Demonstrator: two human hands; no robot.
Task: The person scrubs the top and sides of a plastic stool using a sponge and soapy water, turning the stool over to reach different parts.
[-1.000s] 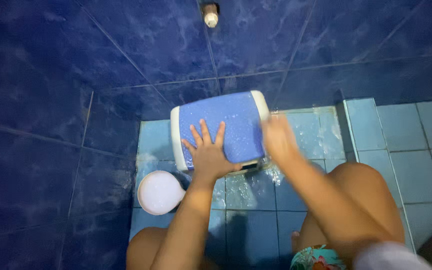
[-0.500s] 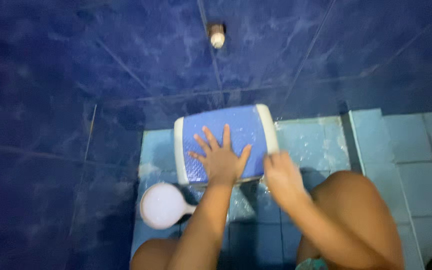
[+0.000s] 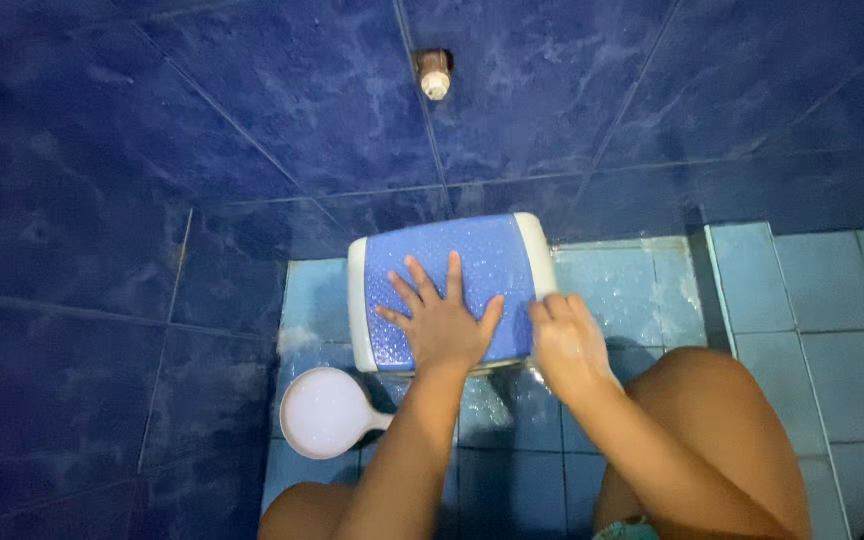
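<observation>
Against the dark blue tiled wall (image 3: 152,200), where it meets the paler blue floor tiles (image 3: 832,300), lies a blue plastic stool with a white rim (image 3: 482,255), its dimpled top facing up toward the camera and its far edge close to the wall's foot. It has not shifted from where it lay a second ago — what has changed is the work on it. The left hand (image 3: 442,320) stays where it was, fingers spread wide and palm pressed flat on the lower middle of the stool, pinning it. The right hand (image 3: 567,340) has moved: a second ago it was up at the stool's right rim, near the top corner, and now it sits lower, at the near right corner, fingers curled together against the white edge; whether it holds a cloth or sponge I cannot tell. That downward travel along the rim, with wet sheen and droplets on the floor beside it, reads to me as scrubbing that has reached the stool's near side. A bare knee (image 3: 722,420) rises at the right. Left of the forearm, a white round dipper (image 3: 322,412) rests on the floor, untouched, and high on the wall a small metal tap fitting (image 3: 435,75) juts out.
</observation>
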